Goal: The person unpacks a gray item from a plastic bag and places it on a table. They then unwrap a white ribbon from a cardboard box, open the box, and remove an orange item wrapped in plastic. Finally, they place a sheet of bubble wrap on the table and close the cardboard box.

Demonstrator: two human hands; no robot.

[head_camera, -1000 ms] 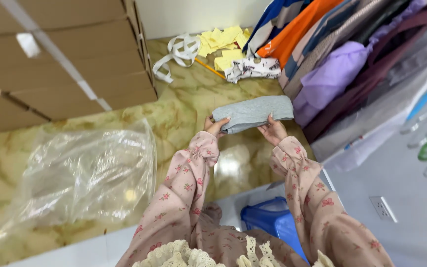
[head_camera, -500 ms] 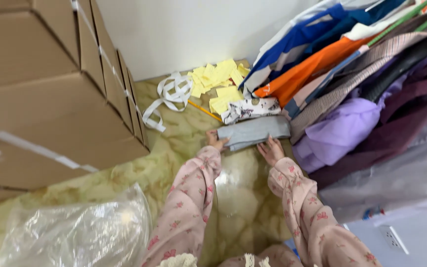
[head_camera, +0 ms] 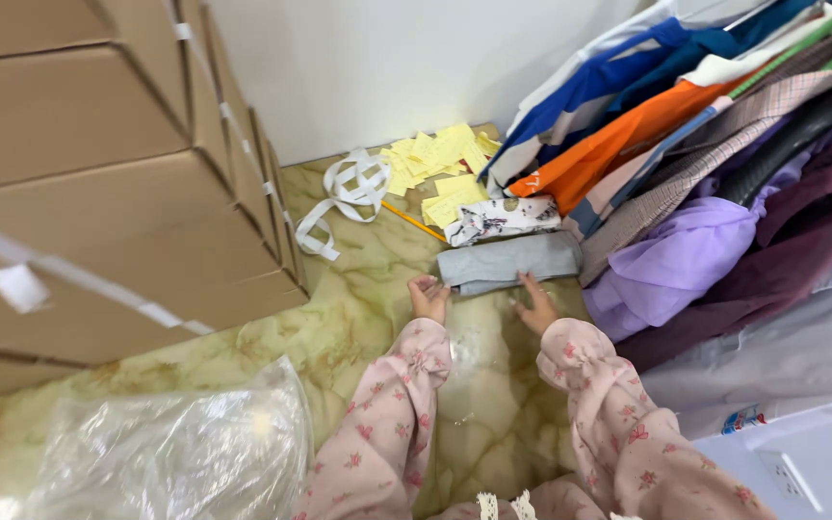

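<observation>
your left hand (head_camera: 429, 297) sits at the near left corner of the folded grey garment (head_camera: 507, 262), its fingers curled loosely with the tips at the cloth's edge, not clamped on anything. your right hand (head_camera: 537, 308) rests flat and open on the floor, fingertips touching the garment's near edge. the grey garment lies on the marbled floor (head_camera: 377, 289), just in front of a folded floral cloth (head_camera: 501, 219) and right beside the heap of coloured clothes (head_camera: 705, 183) on your right. yellow paper slips (head_camera: 440, 164) and a white strap (head_camera: 344, 193) lie farther back near the wall. stacked cardboard boxes (head_camera: 98, 183) stand on your left, and a crumpled clear plastic bag (head_camera: 166, 448) lies near your left sleeve.
</observation>
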